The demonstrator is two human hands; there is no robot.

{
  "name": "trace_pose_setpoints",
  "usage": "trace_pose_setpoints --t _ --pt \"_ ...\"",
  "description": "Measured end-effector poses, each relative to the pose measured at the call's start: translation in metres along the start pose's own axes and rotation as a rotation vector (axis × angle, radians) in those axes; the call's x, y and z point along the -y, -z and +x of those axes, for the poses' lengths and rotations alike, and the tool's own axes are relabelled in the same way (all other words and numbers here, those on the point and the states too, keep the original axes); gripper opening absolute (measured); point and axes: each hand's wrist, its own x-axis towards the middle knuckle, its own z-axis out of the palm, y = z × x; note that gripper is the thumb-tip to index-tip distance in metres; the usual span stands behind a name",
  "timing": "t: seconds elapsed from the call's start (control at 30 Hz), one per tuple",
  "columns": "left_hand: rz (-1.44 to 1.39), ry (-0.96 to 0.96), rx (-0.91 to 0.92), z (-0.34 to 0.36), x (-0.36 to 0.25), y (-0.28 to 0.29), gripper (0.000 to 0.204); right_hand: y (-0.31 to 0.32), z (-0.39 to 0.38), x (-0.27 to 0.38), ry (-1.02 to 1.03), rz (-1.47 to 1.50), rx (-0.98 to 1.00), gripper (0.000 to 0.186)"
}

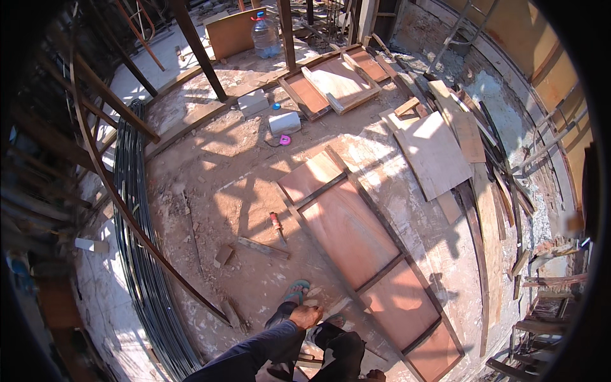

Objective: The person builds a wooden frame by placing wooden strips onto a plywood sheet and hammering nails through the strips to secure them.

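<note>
Standing on the dusty concrete floor point(229, 184), I have the long reddish plywood panel with dark wooden framing point(356, 235) just right of my feet and the red-handled hammer point(277, 226) lying ahead. My left hand point(305, 316) hangs curled, holding nothing, near my blue sandal point(296, 291); whether my right hand point(375, 375), barely showing at the edge, is spread or closed I cannot tell.

Large clear plastic water bottle point(265, 35) with blue cap and pale label, upright at the far edge, just right of a leaning plywood board point(230, 33).
</note>
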Motion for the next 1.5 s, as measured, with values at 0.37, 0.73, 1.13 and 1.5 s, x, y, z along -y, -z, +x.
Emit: trace_pose_setpoints --t 0.37,0.73,1.13,1.5 --pt "-0.097 0.597 0.152 -0.182 -0.023 0.100 0.030 0.232 -0.080 0.185 -0.023 0.224 -0.104 0.038" --pt "-0.086 0.758 0.057 -0.266 0.008 0.142 0.032 0.223 -0.104 0.206 0.272 0.194 0.091 0.040" --pt "-0.566 0.708 -0.072 -0.193 0.001 0.234 0.035 0.196 -0.030 0.174 0.474 -0.185 -0.050 0.016" --pt "-0.489 0.654 -0.100 -0.216 0.059 0.205 0.030 0.261 -0.043 0.262 0.306 -0.007 -0.052 0.031"
